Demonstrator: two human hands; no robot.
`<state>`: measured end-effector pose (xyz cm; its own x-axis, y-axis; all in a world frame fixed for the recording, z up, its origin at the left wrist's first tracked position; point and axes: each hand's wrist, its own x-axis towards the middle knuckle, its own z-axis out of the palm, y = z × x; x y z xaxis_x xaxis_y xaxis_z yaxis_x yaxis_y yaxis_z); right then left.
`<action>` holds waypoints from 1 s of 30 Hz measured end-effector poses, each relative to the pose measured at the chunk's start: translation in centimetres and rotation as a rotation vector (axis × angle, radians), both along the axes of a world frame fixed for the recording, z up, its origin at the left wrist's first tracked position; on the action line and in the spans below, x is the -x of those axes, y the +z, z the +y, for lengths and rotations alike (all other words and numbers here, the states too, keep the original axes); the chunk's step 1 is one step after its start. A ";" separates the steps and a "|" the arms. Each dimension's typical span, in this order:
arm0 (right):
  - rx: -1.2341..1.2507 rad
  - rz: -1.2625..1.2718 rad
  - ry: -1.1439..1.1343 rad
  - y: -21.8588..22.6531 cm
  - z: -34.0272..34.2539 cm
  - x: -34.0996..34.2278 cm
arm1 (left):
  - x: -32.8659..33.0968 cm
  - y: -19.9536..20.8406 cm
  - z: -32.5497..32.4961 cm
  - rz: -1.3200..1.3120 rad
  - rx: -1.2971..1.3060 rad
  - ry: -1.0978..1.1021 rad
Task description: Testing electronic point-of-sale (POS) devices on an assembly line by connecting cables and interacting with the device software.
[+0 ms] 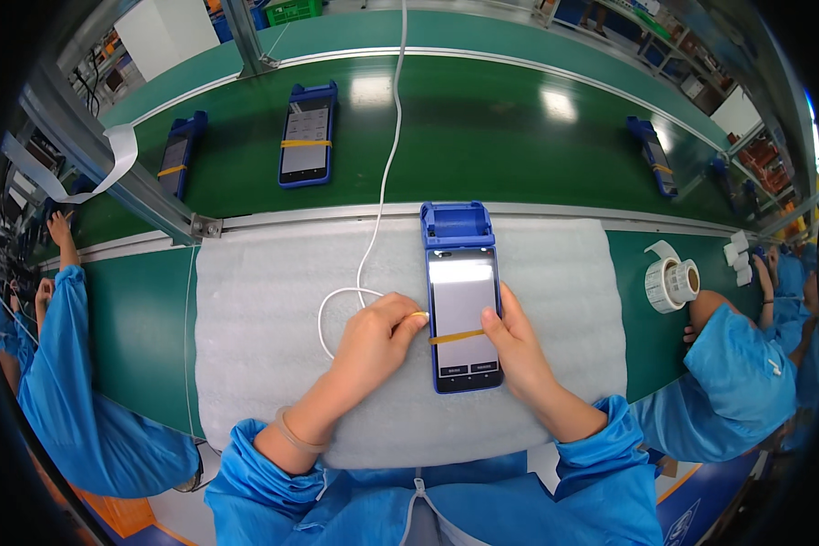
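A blue handheld payment terminal (pixel 464 282) with a lit screen lies on a white foam sheet (pixel 264 300) in front of me. A yellow band wraps its lower half. Its blue printer end points away from me. My right hand (pixel 517 350) grips the terminal's right edge, thumb over the front. At the left edge, my left hand (pixel 378 335) pinches the end of a white cable (pixel 387 173), whose tip meets the terminal's side. Whether the plug is seated inside cannot be made out. From my fingers the cable loops left, then runs up over the far edge.
Across the green conveyor belt (pixel 482 127) lie more banded terminals, one (pixel 307 136) at left and another (pixel 652 156) at right. A metal post (pixel 109 155) rises at left. Label rolls (pixel 669 282) sit at right. Co-workers in blue sleeves (pixel 64 364) work on both sides.
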<state>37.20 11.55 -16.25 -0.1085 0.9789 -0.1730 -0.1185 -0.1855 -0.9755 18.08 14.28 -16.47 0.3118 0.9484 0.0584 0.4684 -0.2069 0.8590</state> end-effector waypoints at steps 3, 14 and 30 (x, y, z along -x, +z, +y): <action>-0.047 -0.023 -0.052 -0.7 -0.7 0.1 | 0.0 1.0 0.0 0.095 -0.087 0.007; -0.445 -0.330 0.126 -1.6 -2.3 -3.7 | 1.2 1.0 1.0 0.066 -0.319 0.115; -0.446 -0.356 0.214 -0.7 -1.7 -3.9 | -0.2 0.4 -0.1 -0.067 -0.092 0.046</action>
<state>41.09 9.82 -16.94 -0.3219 0.9281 0.1871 0.2238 0.2665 -0.9375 18.29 14.18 -16.06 0.2608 0.9511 0.1654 0.4215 -0.2664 0.8668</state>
